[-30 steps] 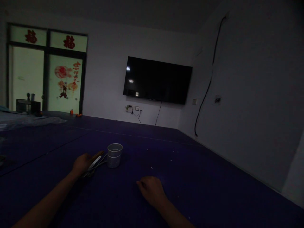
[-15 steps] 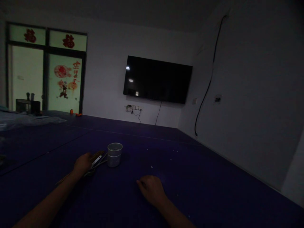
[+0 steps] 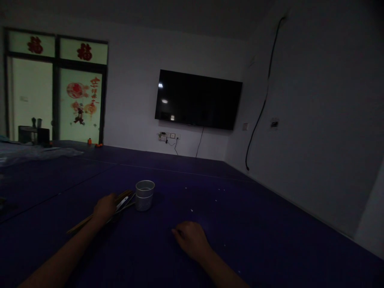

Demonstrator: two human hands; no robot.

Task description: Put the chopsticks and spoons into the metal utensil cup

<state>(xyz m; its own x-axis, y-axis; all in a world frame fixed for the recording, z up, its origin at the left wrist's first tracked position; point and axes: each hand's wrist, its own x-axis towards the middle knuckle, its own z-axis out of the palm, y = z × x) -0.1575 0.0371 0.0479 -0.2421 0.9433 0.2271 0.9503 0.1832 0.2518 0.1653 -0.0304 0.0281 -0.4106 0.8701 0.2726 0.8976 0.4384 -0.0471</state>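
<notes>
Near the metal cup [image 3: 144, 202], the left hand [image 3: 105, 208] grips wooden sticks [image 3: 79, 225], likely light, stiff, best held mid-length; the right hand [image 3: 191, 239] curls closed, seemingly empty.

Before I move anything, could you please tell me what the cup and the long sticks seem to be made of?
The cup looks like metal, perhaps aluminium: dull silver-grey, with a lighter rim. The sticks at the left hand are probably wood or bamboo, going by their yellow-brown colour; the picture is too dim to tell their finish.
</notes>
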